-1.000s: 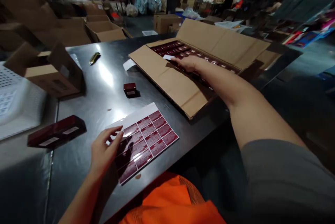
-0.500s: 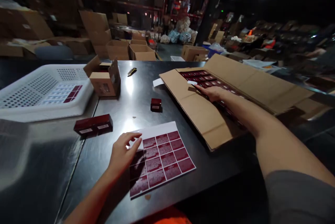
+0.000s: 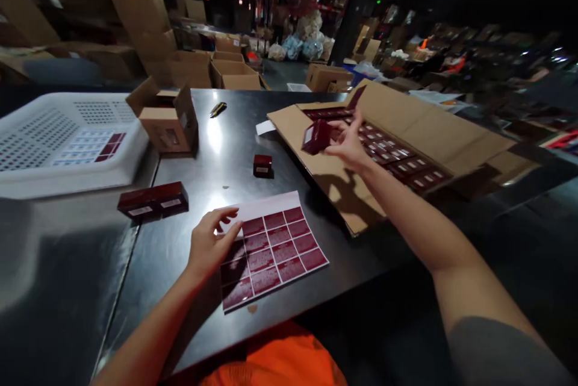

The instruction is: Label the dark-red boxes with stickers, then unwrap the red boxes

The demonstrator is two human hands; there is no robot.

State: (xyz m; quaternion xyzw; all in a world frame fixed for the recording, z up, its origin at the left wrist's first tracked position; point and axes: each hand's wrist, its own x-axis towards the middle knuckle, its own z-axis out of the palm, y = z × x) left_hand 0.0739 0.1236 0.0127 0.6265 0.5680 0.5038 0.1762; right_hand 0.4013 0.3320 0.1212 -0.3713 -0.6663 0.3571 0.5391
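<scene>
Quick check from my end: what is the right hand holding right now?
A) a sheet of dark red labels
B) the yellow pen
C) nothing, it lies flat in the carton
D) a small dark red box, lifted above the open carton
D: the right hand grips a small dark red box raised over the open carton.

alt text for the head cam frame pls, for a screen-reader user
The right hand holds a small dark red box above an open carton of similar boxes, while the left hand rests on a sheet of red labels on a dark table.
</scene>
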